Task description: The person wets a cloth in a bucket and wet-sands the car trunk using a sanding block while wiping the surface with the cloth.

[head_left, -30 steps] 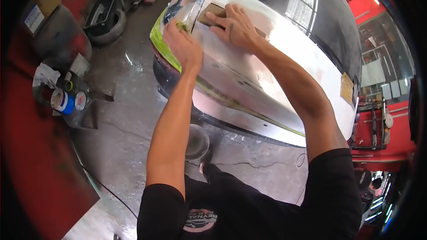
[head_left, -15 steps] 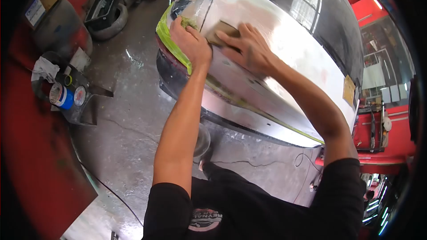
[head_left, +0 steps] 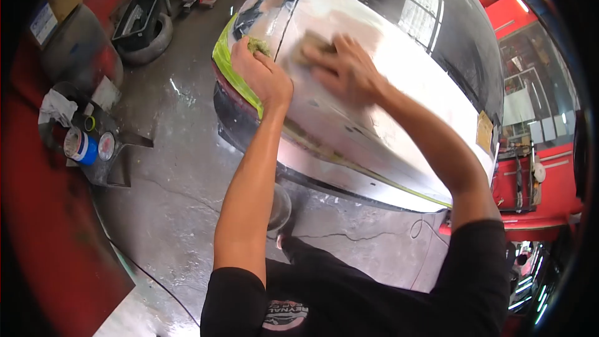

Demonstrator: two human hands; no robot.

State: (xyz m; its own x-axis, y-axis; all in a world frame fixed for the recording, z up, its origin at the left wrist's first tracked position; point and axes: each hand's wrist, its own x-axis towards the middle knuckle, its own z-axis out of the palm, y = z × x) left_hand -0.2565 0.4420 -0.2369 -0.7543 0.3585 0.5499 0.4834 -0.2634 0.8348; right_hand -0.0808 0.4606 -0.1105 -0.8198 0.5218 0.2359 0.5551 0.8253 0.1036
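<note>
My right hand (head_left: 349, 68) is pressed to a pale, patchy car panel (head_left: 399, 56), its fingers over a brownish-grey sanding block (head_left: 310, 47). Motion smears both the hand and the block. On the panel's left corner, my left hand (head_left: 262, 75) is closed around a yellow-green sponge (head_left: 257, 45), partly hidden by the fingers. Bright green masking tape (head_left: 232, 68) runs along the dark red lamp edge beside that hand. A thinner taped line crosses the panel lower down.
A dark stool (head_left: 115, 150) at left carries a blue-and-white can (head_left: 81, 147), a round lid and a white rag. Tires and a black crate (head_left: 138, 19) stand behind it. A bucket (head_left: 281, 209) sits under the bumper. Cables lie on the concrete floor.
The right hand and sanding block have shifted slightly on the panel and are more blurred. The left hand stays at the corner with the sponge. The view has tilted a little.
</note>
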